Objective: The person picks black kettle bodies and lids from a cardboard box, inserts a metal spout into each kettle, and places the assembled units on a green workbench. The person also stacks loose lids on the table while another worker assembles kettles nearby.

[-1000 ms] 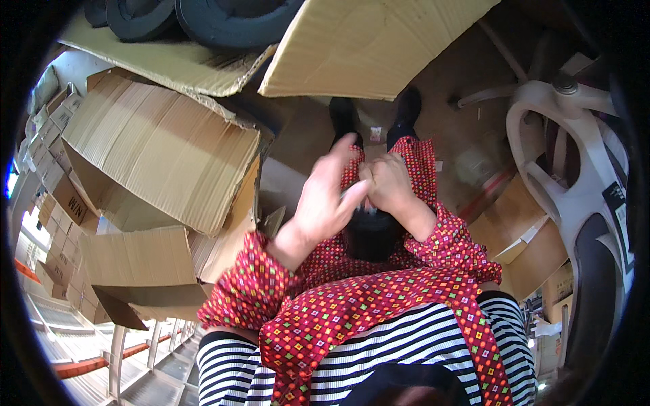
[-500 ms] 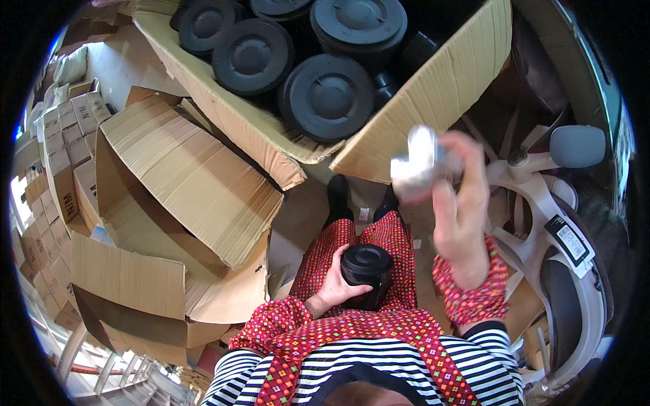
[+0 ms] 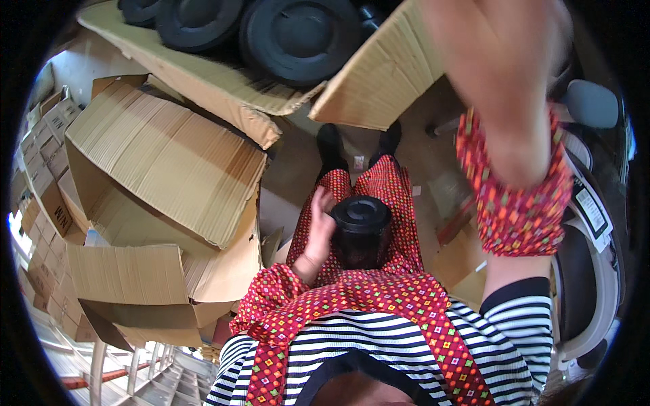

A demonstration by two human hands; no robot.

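Cardboard surrounds the work area: flattened and opened cartons (image 3: 162,162) lie to my left, and a large open box (image 3: 379,81) ahead holds several round black parts (image 3: 298,34). A grey chair frame (image 3: 596,271) stands at my right. I am seated, red patterned trousers visible below. A black cylindrical container (image 3: 361,230) with a round black lid rests upright on my lap, between my thighs. My left hand (image 3: 319,233) lies against its left side, fingers curled round the wall, grasping it. My right hand (image 3: 501,61) is raised high, close to the camera and well apart from the container; it is blurred, and I cannot tell whether it is clenched, released or holding anything.
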